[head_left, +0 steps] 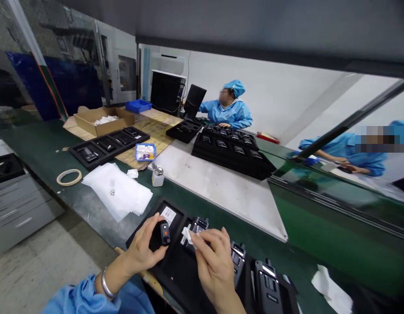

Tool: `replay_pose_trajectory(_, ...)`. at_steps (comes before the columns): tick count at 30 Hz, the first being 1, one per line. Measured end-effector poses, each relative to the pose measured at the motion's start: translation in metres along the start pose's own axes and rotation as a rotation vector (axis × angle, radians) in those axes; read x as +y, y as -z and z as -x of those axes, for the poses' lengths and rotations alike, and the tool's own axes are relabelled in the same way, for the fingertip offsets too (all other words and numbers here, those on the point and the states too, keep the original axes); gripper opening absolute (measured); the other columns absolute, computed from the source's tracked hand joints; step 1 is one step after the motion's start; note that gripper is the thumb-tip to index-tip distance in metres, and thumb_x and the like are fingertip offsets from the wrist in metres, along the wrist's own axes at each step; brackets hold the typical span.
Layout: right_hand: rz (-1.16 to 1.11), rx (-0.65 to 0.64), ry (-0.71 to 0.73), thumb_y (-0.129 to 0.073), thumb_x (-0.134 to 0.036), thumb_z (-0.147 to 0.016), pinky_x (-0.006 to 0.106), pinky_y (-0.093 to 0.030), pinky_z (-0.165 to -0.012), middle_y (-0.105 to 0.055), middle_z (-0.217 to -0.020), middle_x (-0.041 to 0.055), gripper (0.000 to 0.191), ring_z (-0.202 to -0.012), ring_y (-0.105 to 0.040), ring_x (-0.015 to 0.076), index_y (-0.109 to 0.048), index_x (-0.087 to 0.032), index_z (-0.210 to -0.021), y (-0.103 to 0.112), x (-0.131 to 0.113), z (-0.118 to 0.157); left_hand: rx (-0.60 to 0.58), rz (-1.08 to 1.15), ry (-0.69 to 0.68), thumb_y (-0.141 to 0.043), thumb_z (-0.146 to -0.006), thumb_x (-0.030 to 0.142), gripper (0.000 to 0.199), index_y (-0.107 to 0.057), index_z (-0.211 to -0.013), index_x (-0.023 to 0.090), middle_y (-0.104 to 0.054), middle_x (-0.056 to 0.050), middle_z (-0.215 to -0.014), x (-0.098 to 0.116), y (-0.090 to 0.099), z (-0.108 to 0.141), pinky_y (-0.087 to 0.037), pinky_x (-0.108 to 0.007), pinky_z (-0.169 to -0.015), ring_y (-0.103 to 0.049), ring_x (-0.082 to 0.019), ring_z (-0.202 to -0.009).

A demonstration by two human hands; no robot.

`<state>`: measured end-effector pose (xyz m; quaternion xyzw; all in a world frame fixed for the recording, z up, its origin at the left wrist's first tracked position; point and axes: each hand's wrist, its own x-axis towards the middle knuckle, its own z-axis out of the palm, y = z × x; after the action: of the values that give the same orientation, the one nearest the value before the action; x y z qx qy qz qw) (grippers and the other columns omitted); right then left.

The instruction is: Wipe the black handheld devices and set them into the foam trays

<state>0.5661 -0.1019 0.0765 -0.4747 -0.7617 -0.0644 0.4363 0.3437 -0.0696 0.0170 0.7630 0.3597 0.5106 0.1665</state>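
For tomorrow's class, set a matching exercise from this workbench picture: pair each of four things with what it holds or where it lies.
Column one:
1. Left hand
2. Right hand
3. Cardboard box
4. Roll of tape

Column two:
A. Lies on the green bench, near white sheets
B. Contains white tissue
C. Grips a small black device with an orange button
D. Pinches a white wipe

Right pairs: 1-C, 2-D, 3-B, 4-A.
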Motion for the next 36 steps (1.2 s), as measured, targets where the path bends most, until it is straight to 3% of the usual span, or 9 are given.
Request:
replay_pose_trajectory(5, 0.003, -0.158, 0.185, -0.05, -0.009, -0.091, 0.061, -0.01, -0.116, -0.068, -0.096, 0.0, 0.038, -0.102, -0.054, 0.0217, -0.069, -0.033, -0.113, -0.024, -0.019, -0.03, -0.009, 0.031, -0.008, -0.061, -0.083, 0.012, 0.087, -0.016, -0.157, 0.019, -0.058, -0.018, -0.132, 0.001, 0.008, -0.004, -0.054, -0.048, -0.101, -0.059, -0.028, -0.121)
replay_pose_trajectory(9, 0.075, -0.209, 0.229, -0.05, -0.008, -0.091, 0.064, -0.001, -0.116, -0.071, -0.097, -0.0023, 0.04, -0.102, -0.054, 0.0206, -0.07, -0.036, -0.113, -0.035, -0.01, -0.037, -0.018, 0.038, 0.017, -0.063, -0.083, 0.012, 0.088, -0.016, -0.157, 0.02, -0.058, -0.016, -0.132, -0.005, 0.011, -0.006, -0.055, -0.046, -0.1, -0.06, -0.028, -0.121)
replay_pose_trajectory(13, 0.157, -0.162, 0.166, -0.05, -0.006, -0.09, 0.066, -0.004, -0.114, -0.071, -0.097, -0.001, 0.044, -0.102, -0.054, 0.0217, -0.07, -0.037, -0.114, -0.034, 0.006, -0.04, -0.021, 0.079, 0.024, -0.065, -0.084, 0.014, 0.089, -0.015, -0.157, 0.02, -0.059, -0.017, -0.132, -0.01, 0.01, -0.006, -0.054, -0.046, -0.101, -0.059, -0.028, -0.122)
replay_pose_trajectory(16, 0.129, -0.103, 0.124, -0.05, -0.007, -0.09, 0.065, -0.01, -0.114, -0.07, -0.095, -0.0003, 0.045, -0.098, -0.055, 0.0207, -0.068, -0.038, -0.118, -0.034, 0.002, -0.042, -0.027, 0.092, 0.027, -0.064, -0.083, 0.013, 0.09, -0.013, -0.158, 0.018, -0.059, -0.018, -0.131, -0.009, 0.011, -0.009, -0.054, -0.046, -0.101, -0.06, -0.028, -0.121)
replay_pose_trajectory(20, 0.02, -0.177, 0.233, -0.05, -0.01, -0.091, 0.063, -0.005, -0.116, -0.071, -0.094, -0.0029, 0.041, -0.097, -0.056, 0.0189, -0.07, -0.038, -0.114, -0.043, -0.011, -0.046, -0.027, 0.062, -0.039, -0.062, -0.08, 0.011, 0.092, -0.014, -0.158, 0.017, -0.06, -0.016, -0.129, -0.006, 0.014, -0.015, -0.056, -0.044, -0.099, -0.061, -0.027, -0.119)
replay_pose_trajectory(23, 0.047, -0.208, 0.263, -0.049, -0.009, -0.092, 0.065, -0.001, -0.116, -0.072, -0.095, -0.0028, 0.039, -0.098, -0.055, 0.0194, -0.07, -0.035, -0.112, -0.049, -0.002, -0.051, -0.018, 0.054, -0.045, -0.062, -0.081, 0.01, 0.092, -0.014, -0.158, 0.018, -0.06, -0.016, -0.129, -0.006, 0.016, -0.017, -0.057, -0.043, -0.098, -0.061, -0.026, -0.118)
replay_pose_trajectory(28, 0.116, -0.141, 0.107, -0.049, -0.008, -0.093, 0.065, -0.011, -0.113, -0.069, -0.093, 0.0004, 0.037, -0.095, -0.054, 0.0199, -0.071, -0.033, -0.108, -0.043, 0.02, -0.053, -0.054, 0.125, 0.005, -0.063, -0.081, 0.01, 0.092, -0.013, -0.158, 0.017, -0.06, -0.016, -0.129, -0.009, 0.017, -0.014, -0.056, -0.044, -0.099, -0.061, -0.027, -0.118)
replay_pose_trajectory(32, 0.027, -0.088, 0.126, -0.052, -0.007, -0.091, 0.064, -0.015, -0.114, -0.067, -0.093, -0.0003, 0.039, -0.095, -0.054, 0.0184, -0.071, -0.034, -0.11, -0.038, 0.007, -0.049, -0.056, 0.132, 0.015, -0.064, -0.08, 0.011, 0.094, -0.012, -0.158, 0.018, -0.059, -0.016, -0.131, -0.012, 0.017, -0.015, -0.055, -0.044, -0.1, -0.061, -0.027, -0.118)
replay_pose_trajectory(36, -0.055, -0.131, 0.211, -0.052, -0.006, -0.09, 0.06, -0.017, -0.116, -0.069, -0.09, -0.0025, 0.039, -0.091, -0.055, 0.0166, -0.072, -0.035, -0.108, -0.041, -0.007, -0.049, -0.079, 0.123, 0.008, -0.063, -0.08, 0.01, 0.093, -0.014, -0.158, 0.017, -0.06, -0.016, -0.13, -0.012, 0.017, -0.019, -0.055, -0.043, -0.101, -0.061, -0.026, -0.118)
